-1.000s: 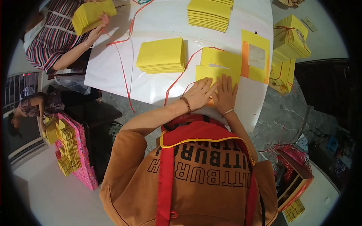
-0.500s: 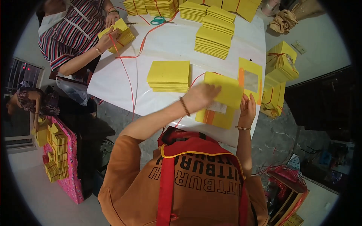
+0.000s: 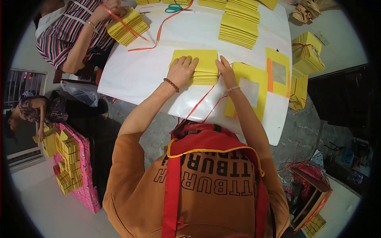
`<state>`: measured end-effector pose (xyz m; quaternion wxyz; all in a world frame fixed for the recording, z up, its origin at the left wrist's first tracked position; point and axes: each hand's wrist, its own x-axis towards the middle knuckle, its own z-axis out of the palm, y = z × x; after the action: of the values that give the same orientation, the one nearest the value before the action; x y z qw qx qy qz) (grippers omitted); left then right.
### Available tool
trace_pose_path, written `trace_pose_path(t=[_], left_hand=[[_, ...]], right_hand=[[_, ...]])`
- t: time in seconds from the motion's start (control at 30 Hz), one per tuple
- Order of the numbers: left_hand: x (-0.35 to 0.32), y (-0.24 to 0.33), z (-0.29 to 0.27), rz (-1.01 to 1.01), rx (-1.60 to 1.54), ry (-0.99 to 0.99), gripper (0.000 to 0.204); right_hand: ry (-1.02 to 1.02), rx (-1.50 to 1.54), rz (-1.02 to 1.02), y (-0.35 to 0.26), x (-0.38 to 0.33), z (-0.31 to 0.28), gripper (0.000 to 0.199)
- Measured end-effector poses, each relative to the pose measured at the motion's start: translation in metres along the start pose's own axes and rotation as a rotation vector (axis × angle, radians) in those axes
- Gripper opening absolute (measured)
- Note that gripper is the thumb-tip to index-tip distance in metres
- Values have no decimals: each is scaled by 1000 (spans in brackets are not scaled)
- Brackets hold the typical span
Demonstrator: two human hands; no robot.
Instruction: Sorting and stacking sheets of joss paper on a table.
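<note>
A stack of folded yellow paper pieces [image 3: 204, 63] lies on the white table in front of me. Across its left part rests my left hand [image 3: 181, 71], fingers laid over the top piece. At the stack's right edge, my right hand [image 3: 227, 75] has its fingers stretched out and holds nothing that I can see. Right beside that hand and partly under its forearm is a flat yellow sheet with a pale rectangular panel [image 3: 249, 91]. Another panelled yellow sheet [image 3: 278, 71] lies farther right. Red ribbon [image 3: 202, 99] runs between the stack and the nearer sheet.
Across the table [image 3: 190, 33], a co-worker's hands [image 3: 107, 12] work red ribbon over a yellow bundle [image 3: 127, 27]. Teal-handled scissors [image 3: 174, 8] and more yellow stacks [image 3: 238, 29] lie at the back. Tied yellow bundles [image 3: 307, 55] stand beyond the right edge.
My left hand has moved left from the panelled sheets onto the stack. My right hand has left the far-right sheet for the stack's right edge. The co-worker's hand has lifted with the ribbon.
</note>
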<state>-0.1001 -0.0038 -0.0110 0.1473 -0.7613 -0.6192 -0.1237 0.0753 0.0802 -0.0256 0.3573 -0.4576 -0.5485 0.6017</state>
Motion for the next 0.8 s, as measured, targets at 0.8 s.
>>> trace_pose_path(t=[0.8], left_hand=[[-27,-48,45,-1200,-2047,-266,68]], right_hand=[[-174,94,362,20,24,12,50]])
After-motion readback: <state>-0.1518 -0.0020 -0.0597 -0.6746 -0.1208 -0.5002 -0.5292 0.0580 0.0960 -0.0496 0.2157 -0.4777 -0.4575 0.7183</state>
